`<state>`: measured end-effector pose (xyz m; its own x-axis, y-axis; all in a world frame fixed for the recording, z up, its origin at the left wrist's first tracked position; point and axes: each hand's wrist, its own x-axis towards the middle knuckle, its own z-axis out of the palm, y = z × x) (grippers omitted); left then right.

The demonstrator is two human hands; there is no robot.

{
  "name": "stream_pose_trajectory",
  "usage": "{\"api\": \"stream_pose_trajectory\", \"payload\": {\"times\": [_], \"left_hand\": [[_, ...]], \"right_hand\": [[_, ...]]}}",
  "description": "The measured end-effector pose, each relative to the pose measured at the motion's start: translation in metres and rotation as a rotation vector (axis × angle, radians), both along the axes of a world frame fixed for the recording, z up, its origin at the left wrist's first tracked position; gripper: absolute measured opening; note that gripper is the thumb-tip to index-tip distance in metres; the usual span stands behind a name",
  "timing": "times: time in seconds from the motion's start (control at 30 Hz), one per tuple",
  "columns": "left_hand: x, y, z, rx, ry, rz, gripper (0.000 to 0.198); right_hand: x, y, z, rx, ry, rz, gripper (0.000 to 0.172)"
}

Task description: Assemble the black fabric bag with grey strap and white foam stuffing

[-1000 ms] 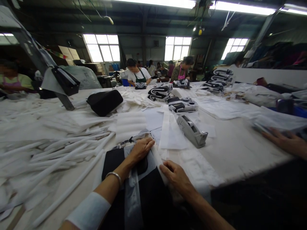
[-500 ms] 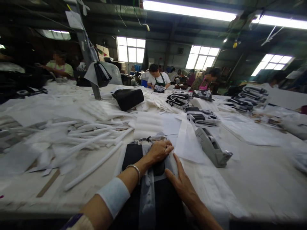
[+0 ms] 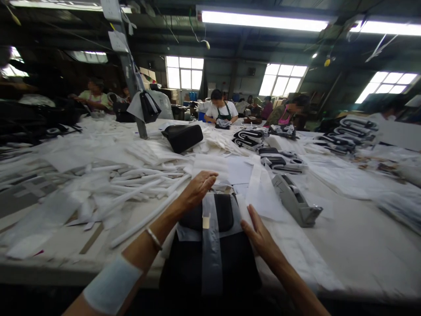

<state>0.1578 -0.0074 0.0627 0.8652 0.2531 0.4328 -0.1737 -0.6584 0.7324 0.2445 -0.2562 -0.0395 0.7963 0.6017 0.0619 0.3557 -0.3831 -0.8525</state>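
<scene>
A black bag [image 3: 182, 267] lies in front of me over the table's near edge, its flap end pointing away. Down its middle runs a translucent wrapping strip [image 3: 212, 259], with a small tan-gold piece [image 3: 205, 222] showing on it. My left hand [image 3: 198, 188] is at the bag's far left corner, fingers stretched out and holding nothing; whether it touches the bag I cannot tell. My right hand [image 3: 261, 235] rests along the bag's right side, thumb apart from the fingers, beside a white wrapping edge [image 3: 242, 208].
A grey tape dispenser [image 3: 297, 202] stands to the right. White foam rods [image 3: 144, 184] and sheets pile up on the left. Another black bag [image 3: 184, 137] lies behind, near a grey post [image 3: 131, 79]. Wrapped straps [image 3: 279, 160] lie back right. Several co-workers sit across the table.
My left hand has lifted off the middle of the bag and moved left, uncovering the strip and tan-gold piece. My right hand stays at the right side. The view has turned slightly left.
</scene>
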Motion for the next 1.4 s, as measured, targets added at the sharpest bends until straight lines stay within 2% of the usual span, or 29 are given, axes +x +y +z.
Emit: {"api": "stream_pose_trajectory", "payload": {"times": [0.03,0.1,0.2,0.3,0.4,0.53,0.63,0.77,1.0,1.13,1.23,1.4], "left_hand": [[-0.017,0.008,0.000,0.061,0.017,0.037,0.044],[-0.050,0.020,-0.011,0.135,0.072,0.123,0.047],[-0.085,0.028,-0.043,0.134,0.194,0.261,0.055],[-0.097,0.021,-0.073,0.118,0.258,0.341,0.062],[-0.094,0.007,-0.086,0.173,0.261,0.362,0.060],[-0.092,-0.007,-0.092,0.286,0.267,0.395,0.055],[-0.096,-0.012,-0.097,0.318,0.275,0.401,0.054],[-0.099,-0.016,-0.104,0.283,0.283,0.403,0.053],[-0.094,-0.016,-0.105,0.207,0.235,0.437,0.049],[-0.094,-0.016,-0.100,0.200,0.204,0.417,0.048],[-0.096,-0.014,-0.096,0.143,0.169,0.423,0.051],[-0.098,0.002,-0.095,-0.074,0.141,0.522,0.060]], "right_hand": [[0.001,-0.001,0.005,0.016,-0.038,-0.019,0.090],[0.001,-0.003,0.017,0.040,-0.131,-0.050,0.089],[0.001,0.002,0.034,0.039,-0.258,-0.054,0.086],[0.001,0.012,0.041,-0.021,-0.383,0.044,0.082],[0.000,0.023,0.037,-0.111,-0.510,0.167,0.075],[0.000,0.027,0.021,-0.217,-0.544,0.234,0.068],[0.000,0.025,0.007,-0.232,-0.508,0.243,0.066],[-0.001,0.024,-0.007,-0.196,-0.430,0.231,0.068],[0.003,0.029,-0.016,-0.115,-0.337,0.205,0.068],[0.006,0.032,-0.014,-0.080,-0.303,0.217,0.070],[0.008,0.030,-0.006,-0.008,-0.264,0.221,0.070],[0.019,0.025,0.011,0.099,-0.112,0.018,0.082]]}}
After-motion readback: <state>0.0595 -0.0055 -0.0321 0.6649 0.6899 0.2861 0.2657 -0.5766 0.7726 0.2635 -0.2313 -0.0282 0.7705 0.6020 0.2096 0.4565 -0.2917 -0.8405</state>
